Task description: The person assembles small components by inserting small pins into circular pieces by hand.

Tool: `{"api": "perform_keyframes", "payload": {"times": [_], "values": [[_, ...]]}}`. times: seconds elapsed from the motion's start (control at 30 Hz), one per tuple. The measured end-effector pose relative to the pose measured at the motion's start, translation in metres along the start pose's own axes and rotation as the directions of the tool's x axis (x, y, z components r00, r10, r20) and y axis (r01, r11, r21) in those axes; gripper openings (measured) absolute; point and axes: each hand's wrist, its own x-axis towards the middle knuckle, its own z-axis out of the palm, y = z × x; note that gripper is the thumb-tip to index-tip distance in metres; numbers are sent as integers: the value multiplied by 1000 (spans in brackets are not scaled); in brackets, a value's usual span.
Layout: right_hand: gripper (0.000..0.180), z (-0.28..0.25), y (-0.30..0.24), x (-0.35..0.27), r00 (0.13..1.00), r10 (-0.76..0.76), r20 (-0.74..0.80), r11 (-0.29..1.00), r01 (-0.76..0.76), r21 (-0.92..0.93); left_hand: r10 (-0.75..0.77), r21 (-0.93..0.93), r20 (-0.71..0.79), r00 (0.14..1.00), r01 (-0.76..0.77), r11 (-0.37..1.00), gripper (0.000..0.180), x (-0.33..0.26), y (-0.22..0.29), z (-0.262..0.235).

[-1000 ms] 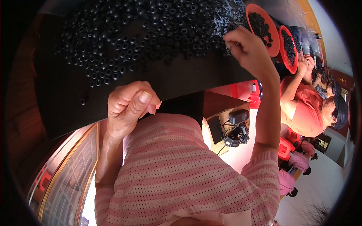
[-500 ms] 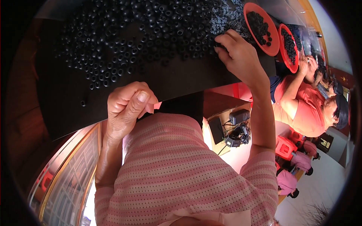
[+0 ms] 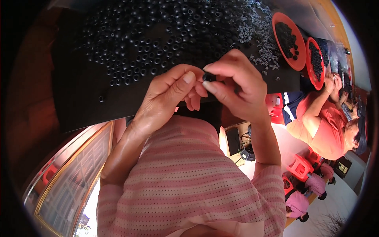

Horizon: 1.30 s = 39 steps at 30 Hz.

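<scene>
Over the near edge of the dark table (image 3: 81, 106), my two hands meet. A small black hollow bead-like piece (image 3: 209, 77) is pinched between the thumb and index finger of my right hand (image 3: 242, 89). Pressed close against its left side are the fingertips of my left hand (image 3: 167, 91), with thumb and fingers closed together. Whatever those left fingers grip is hidden. Beyond my hands spreads a wide heap of similar black hollow pieces (image 3: 158, 43). Small silvery coils that look like springs (image 3: 256, 35) lie to its right.
Two bowls, one orange (image 3: 301, 57) and one red (image 3: 320, 85), hold black pieces at the right. One loose black piece (image 3: 101, 98) lies at left. A co-worker (image 3: 319, 130) sits at the right; red stools (image 3: 300, 168) stand behind. Black adapters (image 3: 248, 154) rest on a lower shelf.
My right hand has come back from the heap near the springs with a black piece, toward my left hand. My left hand has moved right and up, and the fingertips now meet.
</scene>
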Motion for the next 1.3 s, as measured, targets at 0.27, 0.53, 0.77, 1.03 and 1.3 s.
{"api": "perform_keyframes", "payload": {"times": [0.27, 0.53, 0.77, 1.03, 1.3], "values": [[27, 18, 0, 1, 989, -145, -32, 989, 144, -34, -16, -129, -8, 1000, 14, 992, 34, -3, -6, -8], [27, 27, 1, -7, 990, -130, -52, 990, 126, -70, -9, -331, 4, 1000, 9, 944, 32, -4, -9, -8], [23, 26, -7, -5, 988, -152, 31, 958, 155, -241, 15, -230, -41, 999, -24, 973, 35, -11, -9, -6], [23, 32, -14, -8, 996, -85, 3, 990, 85, -115, 22, -196, 33, 999, -15, 981, 34, -17, -13, -13], [25, 32, -14, -9, 993, -112, 21, 975, 114, -191, 30, -120, -27, 999, -33, 992, 34, -17, -11, -13]]}}
